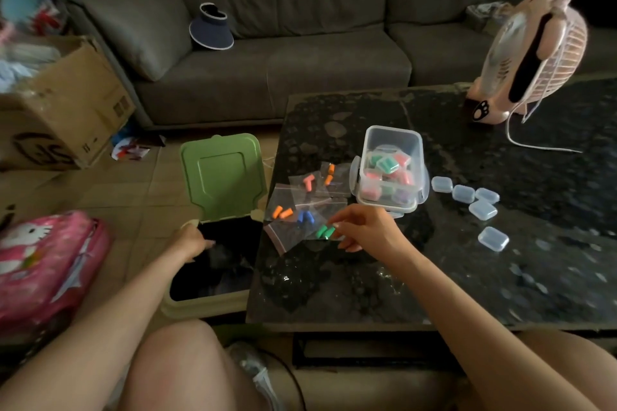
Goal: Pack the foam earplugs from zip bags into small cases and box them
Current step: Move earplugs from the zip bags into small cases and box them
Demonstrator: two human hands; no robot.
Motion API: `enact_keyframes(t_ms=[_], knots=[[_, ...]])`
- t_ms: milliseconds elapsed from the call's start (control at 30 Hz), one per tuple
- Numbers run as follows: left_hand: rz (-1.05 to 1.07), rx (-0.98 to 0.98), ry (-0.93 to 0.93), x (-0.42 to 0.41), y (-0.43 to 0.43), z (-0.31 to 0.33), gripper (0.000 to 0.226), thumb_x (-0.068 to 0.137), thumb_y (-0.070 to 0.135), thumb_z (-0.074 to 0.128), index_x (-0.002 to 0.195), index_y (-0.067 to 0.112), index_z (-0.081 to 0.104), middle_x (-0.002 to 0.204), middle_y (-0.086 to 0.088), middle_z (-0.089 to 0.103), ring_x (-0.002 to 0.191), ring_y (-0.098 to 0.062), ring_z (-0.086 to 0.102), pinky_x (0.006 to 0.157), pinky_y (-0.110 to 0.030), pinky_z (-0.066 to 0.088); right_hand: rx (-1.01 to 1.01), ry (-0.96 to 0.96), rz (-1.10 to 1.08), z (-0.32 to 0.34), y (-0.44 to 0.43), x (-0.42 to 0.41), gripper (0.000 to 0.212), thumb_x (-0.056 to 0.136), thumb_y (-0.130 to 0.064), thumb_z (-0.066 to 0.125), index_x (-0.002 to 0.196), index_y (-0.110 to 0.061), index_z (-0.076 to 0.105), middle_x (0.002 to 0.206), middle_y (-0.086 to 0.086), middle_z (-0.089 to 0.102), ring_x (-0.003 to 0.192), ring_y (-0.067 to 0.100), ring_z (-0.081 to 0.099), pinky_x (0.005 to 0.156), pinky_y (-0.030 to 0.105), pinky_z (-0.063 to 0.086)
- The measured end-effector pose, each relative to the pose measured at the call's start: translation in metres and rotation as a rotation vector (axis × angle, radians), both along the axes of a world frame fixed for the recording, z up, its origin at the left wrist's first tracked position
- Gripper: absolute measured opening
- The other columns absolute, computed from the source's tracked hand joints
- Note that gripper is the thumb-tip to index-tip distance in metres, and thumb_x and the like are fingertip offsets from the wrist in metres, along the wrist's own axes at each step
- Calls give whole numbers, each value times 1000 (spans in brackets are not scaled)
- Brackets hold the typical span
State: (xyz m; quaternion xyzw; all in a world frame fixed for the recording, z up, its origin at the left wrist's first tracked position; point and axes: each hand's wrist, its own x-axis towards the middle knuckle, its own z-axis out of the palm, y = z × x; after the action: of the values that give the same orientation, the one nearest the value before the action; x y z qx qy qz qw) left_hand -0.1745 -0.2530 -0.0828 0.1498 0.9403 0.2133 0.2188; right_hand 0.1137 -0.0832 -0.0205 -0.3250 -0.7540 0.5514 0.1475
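On the dark table (500, 277), my right hand (362, 227) pinches the zip bag with green earplugs (324, 232) at the near end of a pile. Other zip bags hold orange earplugs (282, 212), blue earplugs (304, 216) and pink earplugs (309, 182). Behind the pile, a clear plastic box (390, 143) holds several filled small cases. Several empty clear cases (482, 209) lie to the right of the box. My left hand (192, 238) reaches over the open bin (200, 305) left of the table, fingers pointing down into it; it appears to hold nothing.
The bin's green lid (223, 177) stands open. A pink fan (531, 57) with a cord sits on the table's far right. A cardboard box (63, 110) and a pink bag (43, 264) lie on the floor at left. A grey sofa (283, 53) runs behind.
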Motion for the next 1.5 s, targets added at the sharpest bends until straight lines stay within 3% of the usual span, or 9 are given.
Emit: enact_keyframes(t_ms=[300, 467, 700, 800, 900, 1167, 1267, 1400, 1500], knots=[[-474, -29, -47, 60, 36, 53, 24, 84, 29, 68, 94, 14, 52, 100, -6, 60, 94, -21, 61, 77, -34, 50, 3, 0, 8, -1, -5, 6, 12, 91, -8, 58, 100, -9, 67, 83, 10, 70, 61, 13, 64, 59, 21, 55], [-386, -15, 154, 90, 56, 44, 51, 79, 45, 69, 111, 13, 45, 111, -4, 45, 98, -19, 50, 77, -30, 42, 24, -9, 9, 2, -4, 13, 10, 92, -10, 58, 96, -13, 66, 83, 7, 70, 63, 13, 65, 62, 22, 56], [-242, -23, 256, 113, 67, 31, 23, 81, 36, 70, 81, 17, 59, 121, -9, 41, 119, -27, 40, 93, -37, 44, 38, -16, 3, 3, -1, 20, 11, 92, -9, 57, 99, -10, 66, 80, 4, 68, 62, 13, 63, 64, 25, 56], [-215, -3, 313, 116, 66, 28, 26, 82, 32, 71, 94, 13, 58, 122, -9, 41, 118, -27, 42, 90, -37, 44, 43, -24, -8, 2, -1, 22, 13, 92, -9, 57, 101, -8, 66, 79, 4, 68, 61, 12, 62, 62, 23, 55], [-195, 13, 255, 113, 64, 29, 47, 77, 29, 76, 113, 13, 49, 123, -9, 42, 114, -26, 48, 84, -36, 45, 59, -23, 1, 3, -1, 21, 12, 92, -9, 58, 100, -8, 66, 81, 6, 68, 61, 13, 63, 63, 24, 55], [-239, -157, 25, 109, 52, 46, 35, 75, 16, 78, 103, 8, 58, 110, -10, 61, 100, -23, 57, 87, -35, 47, 91, -52, 8, 1, 0, 21, 14, 91, -10, 59, 103, -8, 66, 86, 8, 69, 64, 13, 63, 68, 28, 57], [-327, 11, 32, 124, 47, 55, 17, 78, 15, 74, 77, 14, 58, 99, -10, 62, 91, -21, 58, 85, -34, 46, 100, -53, 14, 0, -1, 20, 16, 89, -10, 62, 104, -8, 65, 89, 8, 69, 70, 16, 66, 71, 31, 57], [-636, 298, -2, 158, 51, 74, 18, 78, 14, 74, 74, 17, 57, 82, 0, 60, 84, -3, 53, 68, -7, 34, 338, 26, 27, 1, -2, 16, 37, 79, -22, 73, 115, -24, 64, 110, -5, 62, 104, 17, 57, 90, 35, 50], [-683, 424, 63, 175, 61, 74, 20, 74, 16, 78, 76, 16, 58, 70, 6, 57, 71, -8, 54, 60, -10, 31, 317, 110, 41, 5, -5, 15, 29, 78, -28, 74, 106, -25, 68, 103, -8, 66, 97, 9, 60, 86, 29, 49]])
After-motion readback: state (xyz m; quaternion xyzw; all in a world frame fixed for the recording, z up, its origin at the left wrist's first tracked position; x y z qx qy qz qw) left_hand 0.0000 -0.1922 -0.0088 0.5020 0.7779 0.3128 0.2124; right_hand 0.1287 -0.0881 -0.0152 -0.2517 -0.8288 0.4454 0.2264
